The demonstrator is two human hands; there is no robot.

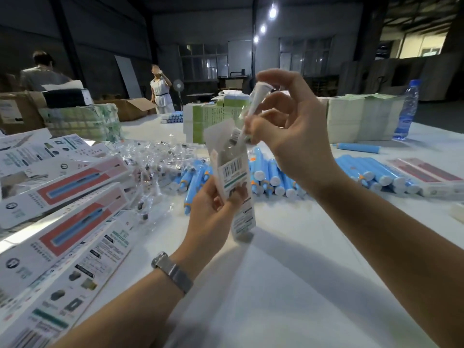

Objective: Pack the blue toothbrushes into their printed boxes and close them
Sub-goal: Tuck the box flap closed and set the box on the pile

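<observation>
Left hand [213, 204] grips an upright printed cardboard box [234, 182]; above it, right hand [288, 136] pinches a light, slippery plastic-wrapped brush piece [256, 101]; hold both mid-body.

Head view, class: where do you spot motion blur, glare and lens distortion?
Head view: blur smears the right hand and the wrapped piece it feeds into the box held by the left hand; ceiling lamps flare; the wide lens bends the stacked boxes at the left edge.
</observation>
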